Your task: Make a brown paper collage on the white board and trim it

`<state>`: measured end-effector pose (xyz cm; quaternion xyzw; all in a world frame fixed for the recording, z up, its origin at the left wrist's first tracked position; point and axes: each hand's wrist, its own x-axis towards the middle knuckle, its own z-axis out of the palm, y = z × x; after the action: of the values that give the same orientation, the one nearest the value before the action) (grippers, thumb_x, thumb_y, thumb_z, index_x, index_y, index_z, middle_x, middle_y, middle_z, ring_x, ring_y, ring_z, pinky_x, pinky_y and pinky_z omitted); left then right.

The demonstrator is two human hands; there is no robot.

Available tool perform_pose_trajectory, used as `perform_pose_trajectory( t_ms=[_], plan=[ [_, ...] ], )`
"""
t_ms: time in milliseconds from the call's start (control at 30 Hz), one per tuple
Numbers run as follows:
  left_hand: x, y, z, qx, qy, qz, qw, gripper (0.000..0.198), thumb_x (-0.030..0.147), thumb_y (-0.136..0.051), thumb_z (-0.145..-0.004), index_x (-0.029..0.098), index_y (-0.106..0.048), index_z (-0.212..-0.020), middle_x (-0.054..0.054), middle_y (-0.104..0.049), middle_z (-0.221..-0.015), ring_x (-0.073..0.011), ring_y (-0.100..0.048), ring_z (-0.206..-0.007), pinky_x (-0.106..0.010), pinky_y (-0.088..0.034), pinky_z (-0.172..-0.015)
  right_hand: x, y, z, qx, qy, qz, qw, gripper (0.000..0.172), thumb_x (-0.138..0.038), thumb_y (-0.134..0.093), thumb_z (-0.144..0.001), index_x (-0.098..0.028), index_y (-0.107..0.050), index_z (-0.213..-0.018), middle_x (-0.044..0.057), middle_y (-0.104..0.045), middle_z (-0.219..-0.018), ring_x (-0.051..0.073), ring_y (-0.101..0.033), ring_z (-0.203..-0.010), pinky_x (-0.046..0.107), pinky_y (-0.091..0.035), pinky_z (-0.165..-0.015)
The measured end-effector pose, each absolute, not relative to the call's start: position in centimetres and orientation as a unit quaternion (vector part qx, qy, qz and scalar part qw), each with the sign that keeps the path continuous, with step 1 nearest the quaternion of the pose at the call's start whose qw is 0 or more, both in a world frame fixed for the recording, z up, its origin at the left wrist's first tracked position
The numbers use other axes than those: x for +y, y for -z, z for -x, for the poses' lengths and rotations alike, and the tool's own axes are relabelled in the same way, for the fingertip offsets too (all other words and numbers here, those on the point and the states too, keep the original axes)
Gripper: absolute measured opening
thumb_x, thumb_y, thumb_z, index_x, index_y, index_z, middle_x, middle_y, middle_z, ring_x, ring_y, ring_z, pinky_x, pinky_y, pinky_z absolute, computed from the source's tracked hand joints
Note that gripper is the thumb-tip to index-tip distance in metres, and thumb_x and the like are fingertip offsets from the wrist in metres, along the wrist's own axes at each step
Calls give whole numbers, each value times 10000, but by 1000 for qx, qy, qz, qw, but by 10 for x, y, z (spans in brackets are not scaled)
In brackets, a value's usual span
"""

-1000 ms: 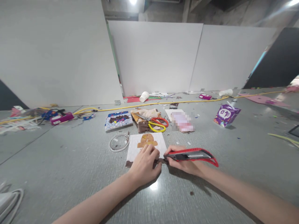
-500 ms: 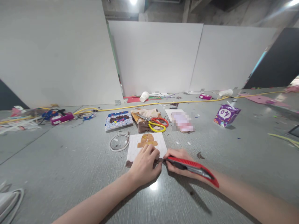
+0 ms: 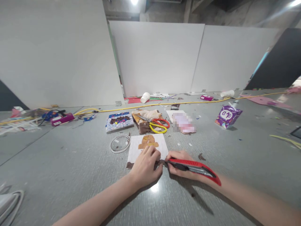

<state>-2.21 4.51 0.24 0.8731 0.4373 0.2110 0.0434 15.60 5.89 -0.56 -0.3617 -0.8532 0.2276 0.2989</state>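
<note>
A square white panel [image 3: 136, 152] lies flat in front of me, bearing a tan, hat-shaped cutout [image 3: 148, 142]. Along its near edge runs a dark brown strip [image 3: 130, 164], partly covered by my left hand [image 3: 145, 164]. The bent fingers press down on panel and strip, with the thumb at the near edge. My right hand [image 3: 181, 163] is closed around a red and black utility knife [image 3: 199, 169], its tip pointing left at the strip's right end. The blade tip is too small to make out clearly.
Scissors [image 3: 160, 125] with red and yellow handles rest on fabric scraps [image 3: 148, 114] beyond the panel. Nearby lie a roll of white tape [image 3: 112, 145], a decorated panel [image 3: 119, 122] and a blurred pinkish item [image 3: 184, 122]. Rightward stands a purple carton [image 3: 227, 116]. A yellow cable [image 3: 150, 104] crosses behind.
The rear end of the utility knife has shifted very slightly up and right with my right hand. My left hand stays in place.
</note>
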Motion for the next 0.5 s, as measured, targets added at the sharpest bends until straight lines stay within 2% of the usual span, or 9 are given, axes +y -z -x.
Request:
perform_pose_trajectory(
  t_ms=[200,500],
  plan=[
    [47,-2,23,436,-210,-874,45,53,167,-465,-716,170,-470,-769,-52,-472,-812,-208,-439,-791,-328,-398,-685,59,-9,-161,-832,-257,403,280,70,-158,-504,-727,-198,-535,-775,-6,-613,-694,123,-550,-619,232,-402,-586],
    [47,-1,21,436,-210,-874,40,21,167,-458,-740,170,-469,-757,-52,-473,-804,-206,-441,-789,-326,-400,-687,61,10,-153,-866,-207,337,305,78,-122,-488,-685,-195,-508,-704,-11,-569,-597,113,-519,-523,214,-378,-501]
  ],
)
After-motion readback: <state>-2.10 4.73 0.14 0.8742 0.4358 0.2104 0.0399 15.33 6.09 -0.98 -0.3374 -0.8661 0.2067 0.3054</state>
